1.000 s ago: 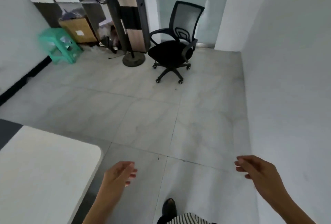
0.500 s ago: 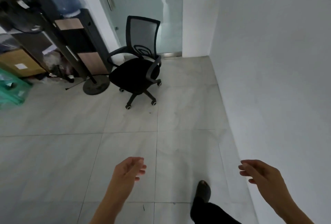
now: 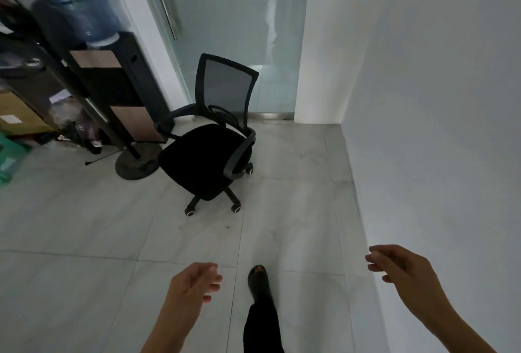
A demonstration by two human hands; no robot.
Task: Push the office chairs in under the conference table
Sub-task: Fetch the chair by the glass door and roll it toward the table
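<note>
A black office chair (image 3: 208, 155) with a mesh back and armrests stands on its castors on the tiled floor ahead, in front of a frosted glass door. Its seat faces toward me and slightly left. My left hand (image 3: 194, 282) hangs low in the foreground, fingers loosely curled, holding nothing. Out to the right, my right hand (image 3: 400, 265) is also empty with fingers apart, close to the white wall. Both hands are well short of the chair. The conference table is out of view.
A water dispenser (image 3: 112, 82) with a blue bottle stands left of the chair. A fan stand's round base (image 3: 136, 162) sits on the floor touching the chair's left side. Cardboard boxes and clutter fill the far left. The white wall (image 3: 437, 127) runs along the right. My foot (image 3: 258, 282) steps forward.
I have walked toward the chair, which now looks larger and nearer. The table corner at lower left has dropped out of view. Both hands stay empty.
</note>
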